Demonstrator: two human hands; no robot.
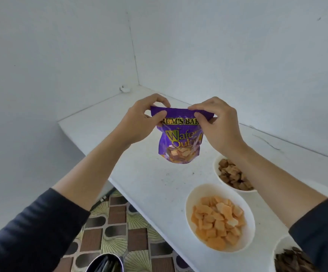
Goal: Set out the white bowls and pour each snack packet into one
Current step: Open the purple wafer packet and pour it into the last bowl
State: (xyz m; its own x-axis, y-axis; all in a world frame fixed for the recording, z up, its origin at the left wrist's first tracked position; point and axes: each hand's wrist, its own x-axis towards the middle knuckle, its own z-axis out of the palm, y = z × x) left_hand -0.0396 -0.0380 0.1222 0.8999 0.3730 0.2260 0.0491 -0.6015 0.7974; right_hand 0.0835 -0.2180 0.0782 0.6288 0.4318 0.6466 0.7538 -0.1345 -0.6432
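Note:
A purple wafer snack packet [179,142] hangs upright in the air above the white table [149,173]. My left hand [139,122] pinches its top left corner and my right hand [216,124] pinches the top right corner, both at the sealed strip. Three white bowls stand along the table's right side. The far bowl [217,165] holds brown pieces and is partly hidden by my right forearm. The middle bowl [190,228] holds orange pieces. The near bowl [279,250] holds dark brown pieces, partly cut off by my sleeve.
White walls close in the table at the back and left, meeting in a corner. A small white object [124,88] sits at the far wall edge. Patterned floor [116,232] shows below the table's left edge, with a shiny dark thing [105,263] at the bottom.

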